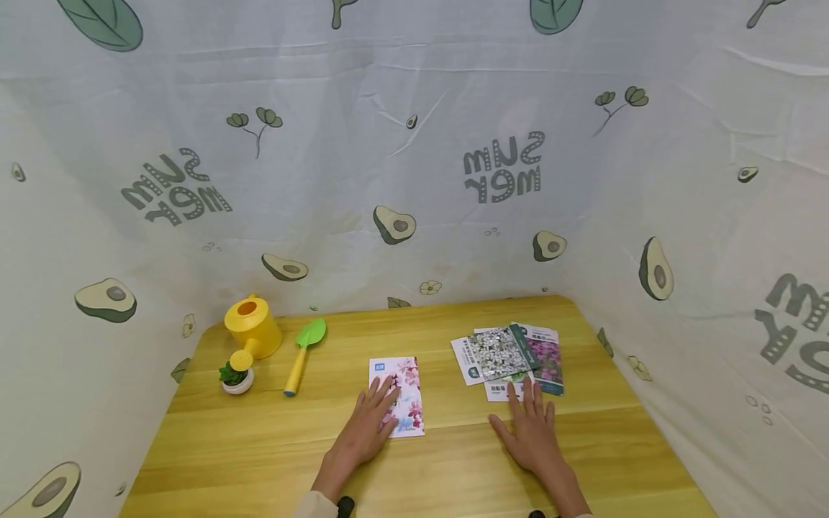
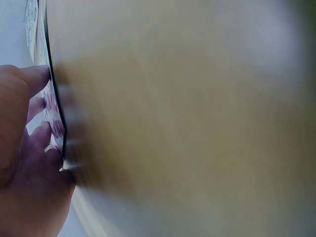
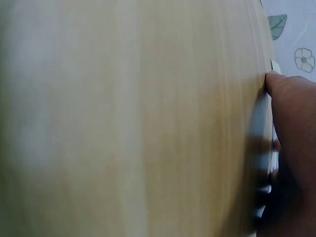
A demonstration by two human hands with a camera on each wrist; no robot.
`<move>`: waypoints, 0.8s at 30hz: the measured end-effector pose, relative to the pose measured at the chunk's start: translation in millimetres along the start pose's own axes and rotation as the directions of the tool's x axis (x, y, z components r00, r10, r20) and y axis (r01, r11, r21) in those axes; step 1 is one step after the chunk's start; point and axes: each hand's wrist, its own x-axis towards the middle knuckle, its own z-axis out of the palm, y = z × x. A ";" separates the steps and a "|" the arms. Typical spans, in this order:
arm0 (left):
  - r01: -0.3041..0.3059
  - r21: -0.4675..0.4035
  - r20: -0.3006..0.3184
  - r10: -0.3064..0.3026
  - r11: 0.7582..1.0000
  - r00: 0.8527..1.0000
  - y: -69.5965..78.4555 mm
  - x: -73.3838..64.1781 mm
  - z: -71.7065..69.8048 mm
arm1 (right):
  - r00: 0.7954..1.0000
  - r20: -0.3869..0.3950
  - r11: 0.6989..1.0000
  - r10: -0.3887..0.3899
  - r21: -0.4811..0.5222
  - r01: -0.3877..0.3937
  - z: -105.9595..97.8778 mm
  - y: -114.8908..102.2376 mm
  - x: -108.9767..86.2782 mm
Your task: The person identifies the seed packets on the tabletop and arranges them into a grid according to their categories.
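Note:
In the head view a flat white packet [image 1: 410, 381] printed with pink blossoms lies near the middle of the table. My left hand [image 1: 365, 426] rests across its left side, fingers spread and fairly straight. To the right is an overlapping pile of flower seed packets: one with white flowers [image 1: 497, 354] on top, one with purple-pink flowers [image 1: 552, 357] at the right, and a mostly covered one [image 1: 497, 393] below. My right hand [image 1: 534, 437] lies flat, fingertips at the pile's near edge, thumb out to the left. The left wrist view shows fingers [image 2: 42, 131] along the blossom packet's edge.
At the back left stand a yellow toy watering can [image 1: 259, 332], a small potted succulent [image 1: 237, 380] and a green toy trowel [image 1: 303, 356] with a yellow handle. A printed cloth [image 1: 350, 173] hangs around the wooden table [image 1: 447, 467] at the back and sides.

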 end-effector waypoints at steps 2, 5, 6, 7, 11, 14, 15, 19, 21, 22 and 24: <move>-0.009 -0.007 -0.005 0.009 1.000 1.000 -1.8 -2.3 0.3 | 1.000 0.000 1.000 0.004 -0.003 -0.004 -0.6 0.1 -0.5; -0.014 -0.008 -0.005 0.014 1.000 1.000 -4.8 -5.6 2.0 | 1.000 -0.015 1.000 0.001 0.006 -0.001 -1.7 -0.8 -1.1; -0.015 -0.008 -0.006 0.015 1.000 1.000 -5.9 -6.9 2.8 | 1.000 -0.021 1.000 -0.001 0.006 0.001 -2.0 -1.0 -1.1; -0.014 -0.008 -0.006 0.014 1.000 1.000 -6.6 -8.3 3.2 | 1.000 -0.020 1.000 -0.001 0.003 0.001 -2.2 -1.1 -1.0; -0.006 -0.010 -0.013 0.006 1.000 1.000 -7.5 -13.7 3.1 | 1.000 -0.008 1.000 0.001 -0.011 -0.001 -3.2 -2.9 -1.1; -0.013 0.000 -0.021 0.013 1.000 1.000 -6.6 -17.8 1.9 | 1.000 0.005 1.000 0.004 -0.024 -0.004 -4.0 -3.9 -1.0; -0.016 0.003 -0.024 0.016 1.000 1.000 -5.9 -19.3 1.5 | 1.000 0.010 1.000 0.007 -0.027 -0.007 -4.4 -4.3 -1.0; -0.014 0.008 -0.034 0.014 1.000 0.999 -4.1 -25.2 1.7 | 1.000 0.022 0.999 0.015 -0.028 -0.014 -5.0 -5.1 -0.3; -0.010 0.007 -0.038 0.010 1.000 0.999 -3.0 -27.8 2.6 | 1.000 0.021 1.000 0.012 -0.026 -0.012 -4.6 -4.4 0.1; -0.007 0.007 -0.040 0.007 1.000 0.999 -2.4 -28.8 3.1 | 1.000 0.015 1.000 0.009 -0.023 -0.008 -4.0 -3.5 0.4; -0.007 -0.001 -0.048 0.007 1.000 0.999 -0.3 -30.3 4.0 | 1.000 0.002 1.000 -0.001 -0.015 0.001 -2.4 -1.1 0.8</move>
